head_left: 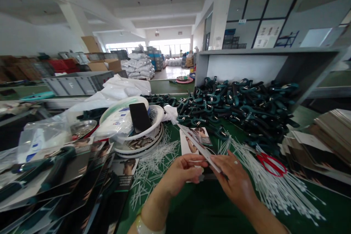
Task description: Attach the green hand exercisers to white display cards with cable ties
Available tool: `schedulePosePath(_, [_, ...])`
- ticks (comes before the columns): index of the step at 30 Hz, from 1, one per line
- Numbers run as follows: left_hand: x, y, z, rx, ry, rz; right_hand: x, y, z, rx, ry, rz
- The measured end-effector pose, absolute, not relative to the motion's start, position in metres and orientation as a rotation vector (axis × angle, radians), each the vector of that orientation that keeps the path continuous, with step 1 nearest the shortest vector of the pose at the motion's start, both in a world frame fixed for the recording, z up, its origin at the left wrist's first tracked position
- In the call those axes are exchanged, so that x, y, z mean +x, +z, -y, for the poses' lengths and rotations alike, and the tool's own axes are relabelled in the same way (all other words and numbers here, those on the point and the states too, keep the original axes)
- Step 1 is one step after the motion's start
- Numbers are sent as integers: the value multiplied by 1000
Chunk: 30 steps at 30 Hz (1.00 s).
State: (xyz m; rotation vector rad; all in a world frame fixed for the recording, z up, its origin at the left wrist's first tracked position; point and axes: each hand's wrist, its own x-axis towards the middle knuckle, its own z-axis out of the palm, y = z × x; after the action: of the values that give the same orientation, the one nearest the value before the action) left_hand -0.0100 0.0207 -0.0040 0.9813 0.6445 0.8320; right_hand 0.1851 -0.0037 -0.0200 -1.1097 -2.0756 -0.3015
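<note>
My right hand [233, 177] is closed around the lower edge of a printed card [201, 147], which stands tilted and nearly edge-on to me. Just left of it, the fingers of my left hand [185, 172] pinch a thin white cable tie [196, 161] beside the card. Part of what lies between the two hands is hidden by my fingers. Behind the held card, another printed card [204, 135] lies on the green table. White cable ties [276, 186] spread in a bundle right of my right hand, with red-handled scissors [271, 164] on top.
Dark green clamp-like tools [236, 106] are heaped at the back. Stacked cards [315, 153] stand at right. On the left, cards with tools [60, 172] overlap. White basins [137, 142] hold metal parts, with a black phone [139, 117] on top. Loose cable ties [153, 168] lie nearby.
</note>
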Motion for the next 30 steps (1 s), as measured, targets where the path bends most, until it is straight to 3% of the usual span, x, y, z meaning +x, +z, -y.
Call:
schedulePosePath(8, [17,-1,-19,1174,1335,-833,178,-2,5,-1203,4,1847])
schedulePosePath(16, [22,-5,-19,1089,970,-726,176,2,6,-1253,206,1740])
schedulePosePath(30, [16,0,-19,1017,943,-686,174,2,7,-1205,163,1803])
